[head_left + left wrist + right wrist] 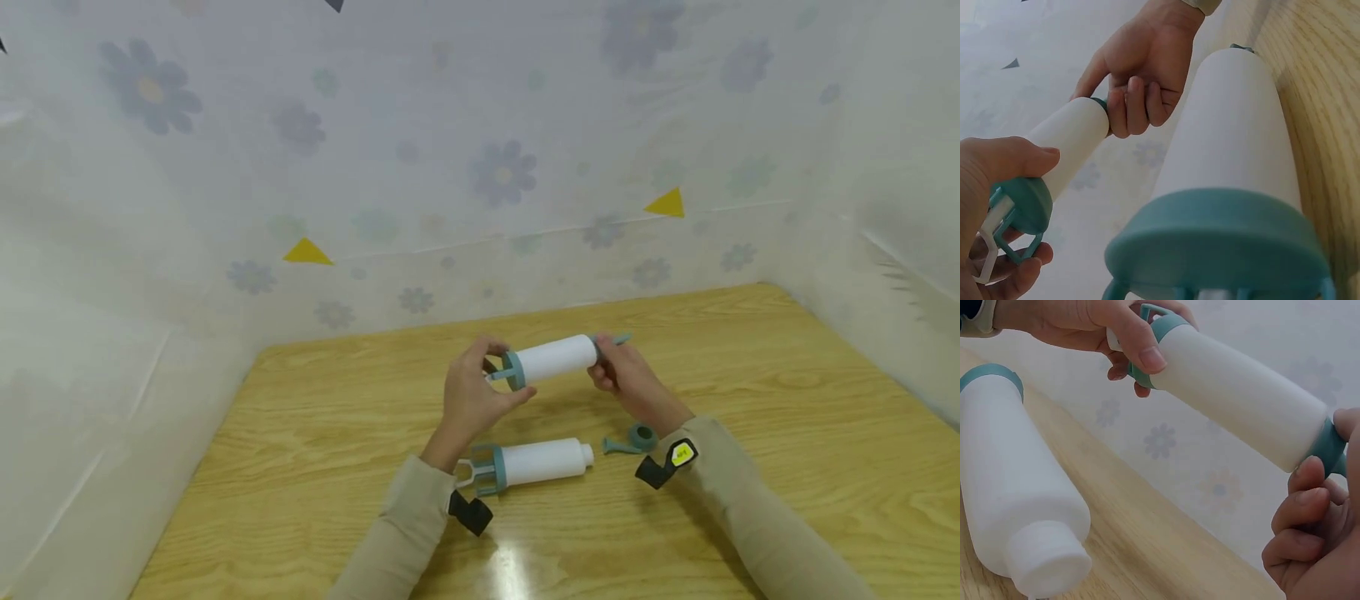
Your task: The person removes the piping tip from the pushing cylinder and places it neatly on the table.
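Note:
A white cylinder with green end pieces (557, 358) is held above the table between both hands. The left hand (476, 392) grips its green collar (1027, 203) at the handle end, thumb on one side and fingers on the other. At the opposite end the right hand (630, 382) pinches the green cap (1327, 447) with a thin nozzle (622, 339) pointing away to the right. Below them a second white cylinder (543, 462) lies on the table, its green collar (498, 469) to the left and a bare white neck (1050, 562) at its other end.
A loose green nozzle (621, 447) and a green ring-shaped part (642, 436) lie by the right wrist. The wooden table (337, 417) meets a flower-patterned sheet (450, 167) at the back, with yellow triangles (667, 203) on it.

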The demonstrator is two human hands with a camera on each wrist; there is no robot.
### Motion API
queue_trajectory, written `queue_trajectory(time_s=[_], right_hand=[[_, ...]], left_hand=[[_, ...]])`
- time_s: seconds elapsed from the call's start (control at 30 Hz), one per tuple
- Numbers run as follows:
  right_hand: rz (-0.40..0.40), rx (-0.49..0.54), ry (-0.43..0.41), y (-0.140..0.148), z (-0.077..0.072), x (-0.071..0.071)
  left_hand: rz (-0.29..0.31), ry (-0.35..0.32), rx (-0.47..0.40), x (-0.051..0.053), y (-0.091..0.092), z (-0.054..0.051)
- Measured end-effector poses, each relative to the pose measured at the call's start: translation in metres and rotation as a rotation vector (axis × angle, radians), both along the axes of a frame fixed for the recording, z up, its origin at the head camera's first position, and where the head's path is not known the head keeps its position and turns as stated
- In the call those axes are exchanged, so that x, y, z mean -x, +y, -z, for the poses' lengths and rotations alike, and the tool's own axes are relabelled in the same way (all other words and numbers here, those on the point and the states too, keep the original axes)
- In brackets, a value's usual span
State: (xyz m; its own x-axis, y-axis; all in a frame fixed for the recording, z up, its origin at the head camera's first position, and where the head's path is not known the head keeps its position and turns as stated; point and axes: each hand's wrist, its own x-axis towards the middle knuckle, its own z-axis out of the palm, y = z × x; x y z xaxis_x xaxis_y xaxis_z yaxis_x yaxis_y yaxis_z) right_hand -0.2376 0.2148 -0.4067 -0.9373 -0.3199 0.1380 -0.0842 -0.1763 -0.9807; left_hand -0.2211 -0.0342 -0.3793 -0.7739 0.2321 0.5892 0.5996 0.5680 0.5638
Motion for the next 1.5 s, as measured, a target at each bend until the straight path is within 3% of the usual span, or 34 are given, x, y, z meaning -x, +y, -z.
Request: queue_trajectory(time_s=[0.3,0.57,0.67,0.73,0.97,1.13,1.33,1.5], right_hand=[[-0.017,0.062,0.057,0.0023,0.0003,0.002],[-0.156,0.281,0.037,0.0024,-0.0044,0.0008],[-0.2,0.349,0.004,0.0001,-0.0063,0.0006],[-0.216,0.377,-0.017,-0.001,-0.0071,0.0003],[-0.144,0.387,-0.088,-0.0011,-0.0066,-0.0009],[-0.143,0.341,-0.084,-0.0026,-0.0053,0.001],[-0.171,0.333,-0.15,-0.0024,-0.0022,0.0039],[-0.203,0.372,-0.139,0.0006,-0.0005,0.0052]], left_hand=[[-0.015,-0.141,-0.047,-0.0043,0.0003,-0.0053],[0.045,-0.393,-0.169,-0.0042,-0.0021,-0.0069],[0.046,-0.441,-0.192,-0.0038,-0.0031,-0.0074],[0.045,-0.441,-0.19,-0.0032,-0.0031,-0.0073],[0.045,-0.405,-0.164,-0.0009,0.0,-0.0048],[0.025,-0.317,-0.125,-0.0017,0.0007,-0.0037],[-0.022,-0.216,-0.079,-0.0026,0.0024,-0.0023],[-0.027,-0.249,-0.09,-0.0028,0.0032,-0.0023]])
